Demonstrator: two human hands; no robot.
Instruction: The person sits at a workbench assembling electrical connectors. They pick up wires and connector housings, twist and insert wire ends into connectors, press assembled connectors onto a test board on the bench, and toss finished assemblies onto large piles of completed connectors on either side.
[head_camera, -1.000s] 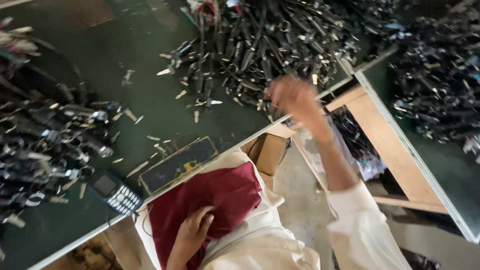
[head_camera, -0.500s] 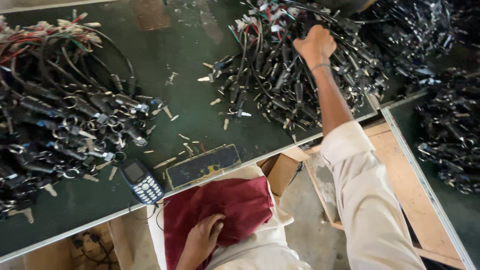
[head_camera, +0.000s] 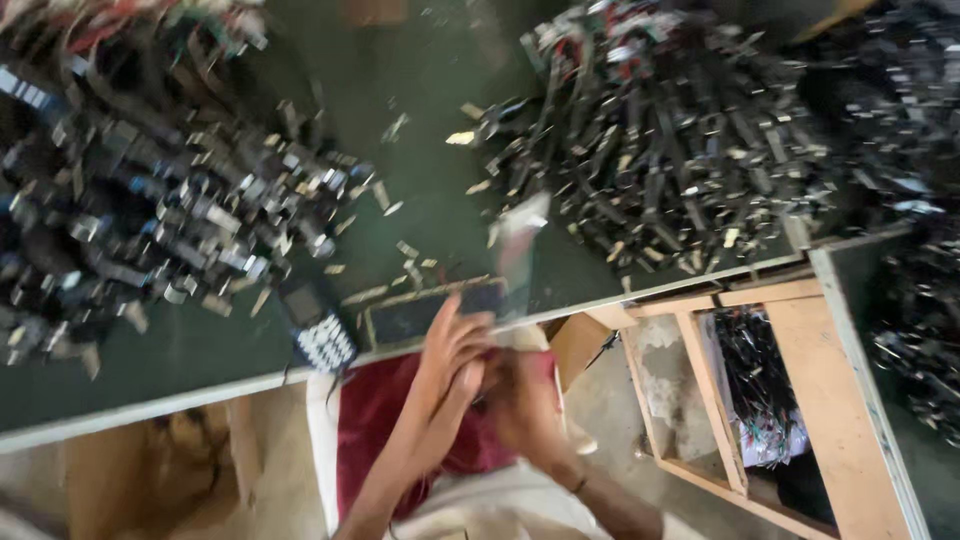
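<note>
Both hands meet over the lap at the desk (head_camera: 200, 385) edge: left hand (head_camera: 450, 345) and right hand (head_camera: 520, 395) pressed close, fingers (head_camera: 462, 322) curled together on a thin flat strip (head_camera: 520, 245) that sticks up and away from them over the green top. Motion blur is heavy, so the strip is probably a short cable piece or metal-ended lead, can't tell which, and the right hand's grip is not readable. Judged handling: light, narrow, somewhat flexible, likely smooth and easy to slip; best pinched near the lower end where the fingers already sit, not at the free tip. Counts: one strip in hand; three big dark heaps of tangled cable parts, the left heap (head_camera: 150, 200), the middle heap (head_camera: 660, 150), the right heap (head_camera: 900, 130), pieces far too many to count; loose scraps (head_camera: 410, 250) scattered between heaps, roughly a dozen or more. One keypad phone (head_camera: 322, 340) and one dark flat tray (head_camera: 430, 312) lie just beside the hands. One red cloth (head_camera: 375, 440) covers the lap. One wooden frame (head_camera: 790, 400) stands to the right, below desk level.
</note>
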